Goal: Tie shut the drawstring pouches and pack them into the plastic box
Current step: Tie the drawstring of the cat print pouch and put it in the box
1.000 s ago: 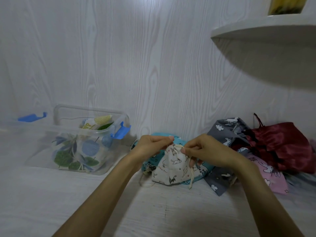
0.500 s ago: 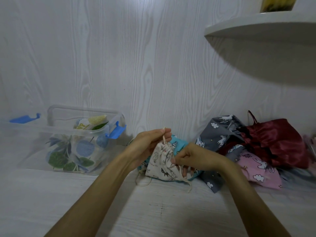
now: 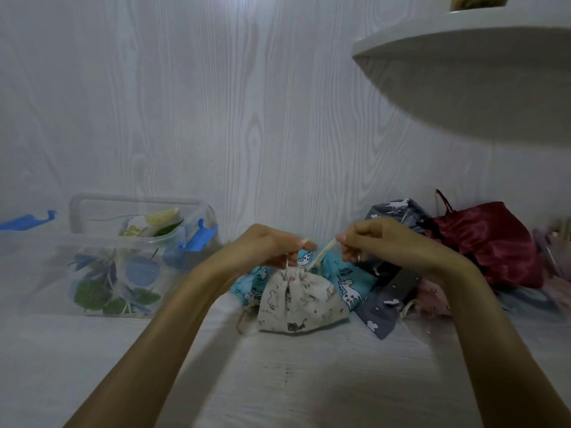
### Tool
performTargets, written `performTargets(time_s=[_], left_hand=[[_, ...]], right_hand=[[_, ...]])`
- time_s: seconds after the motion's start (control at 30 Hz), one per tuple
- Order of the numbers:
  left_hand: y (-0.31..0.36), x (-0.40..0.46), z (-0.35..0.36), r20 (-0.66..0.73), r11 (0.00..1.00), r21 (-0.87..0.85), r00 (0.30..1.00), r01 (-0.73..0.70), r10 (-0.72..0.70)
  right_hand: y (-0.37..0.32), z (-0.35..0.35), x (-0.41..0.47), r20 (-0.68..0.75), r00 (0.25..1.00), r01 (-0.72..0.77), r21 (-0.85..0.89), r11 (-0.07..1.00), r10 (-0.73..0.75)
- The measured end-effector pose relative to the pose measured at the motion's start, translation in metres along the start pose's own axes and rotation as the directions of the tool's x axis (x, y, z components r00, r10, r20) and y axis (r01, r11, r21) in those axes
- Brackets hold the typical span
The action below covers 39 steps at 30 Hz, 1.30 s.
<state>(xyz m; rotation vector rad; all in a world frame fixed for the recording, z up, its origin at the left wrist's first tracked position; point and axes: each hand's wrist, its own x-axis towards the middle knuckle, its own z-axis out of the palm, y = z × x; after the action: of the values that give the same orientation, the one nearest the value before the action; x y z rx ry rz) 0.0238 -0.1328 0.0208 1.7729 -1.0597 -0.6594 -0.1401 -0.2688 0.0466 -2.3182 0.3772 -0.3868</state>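
Far to the left of your fingers stood the plastic box (image 3: pixel 92 242), lid off and blue latches flipped out, with a leaf-print pouch (image 3: pixel 117 285) and a striped one already inside — open and within easy reach, I'd judge, so each tied pouch could go straight in.

Your left hand (image 3: pixel 265 247) had its fingers curled and pinched together on one cord (image 3: pixel 287 263) just above the gathered neck of the cream cat-print pouch (image 3: pixel 301 299). Directly below both sets of fingers, the pouch rested on the white surface (image 3: pixel 278 381), its mouth already puckered shut; the task's piece sat there, between your wrists and well apart from the box.

Your right hand (image 3: pixel 380 242) pinched the other cord (image 3: pixel 321 253) between thumb and fingertips, pulling it up and rightward so it ran taut from the neck — opposed pulls, likely to cinch the mouth before knotting.

Behind the pouch lay a turquoise unicorn pouch (image 3: pixel 349 279). Beyond your right fingers waited a grey cloud-print pouch (image 3: pixel 386 304), a pink one (image 3: pixel 432 298) and a dark red satin pouch (image 3: pixel 494 242), apparently not yet tied.
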Motion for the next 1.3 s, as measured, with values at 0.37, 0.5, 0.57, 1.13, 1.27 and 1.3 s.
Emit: performTargets(time_s=[0.37,0.5,0.57,1.13,1.27,1.3], left_hand=[[0.000,-0.019,0.032,0.381,0.987,0.085,0.920,-0.139,0.097],[-0.006,-0.013,0.025,0.250,0.996,-0.091,0.968,-0.012,0.035],[-0.008,-0.012,0.016,0.234,0.989,-0.150,0.972,0.021,0.014],[-0.018,-0.011,-0.003,0.290,0.918,-0.387,0.957,0.090,0.029],[-0.017,-0.011,-0.003,0.191,0.864,-0.499,0.981,0.064,0.037],[-0.016,-0.011,-0.002,0.172,0.868,-0.493,0.985,0.058,0.032]], right_hand=[[-0.016,0.036,0.021,-0.146,0.988,-0.038,0.033,0.999,0.043],[-0.012,0.029,0.021,-0.031,0.993,-0.105,0.130,0.986,0.110],[-0.008,0.020,0.012,0.060,0.983,-0.175,0.037,0.984,0.173],[-0.014,0.004,-0.007,0.281,0.958,-0.086,0.086,0.993,0.059],[-0.017,0.014,-0.003,0.334,0.941,-0.045,-0.038,0.998,0.055],[-0.017,0.016,-0.002,0.343,0.938,-0.037,-0.056,0.998,0.054]])
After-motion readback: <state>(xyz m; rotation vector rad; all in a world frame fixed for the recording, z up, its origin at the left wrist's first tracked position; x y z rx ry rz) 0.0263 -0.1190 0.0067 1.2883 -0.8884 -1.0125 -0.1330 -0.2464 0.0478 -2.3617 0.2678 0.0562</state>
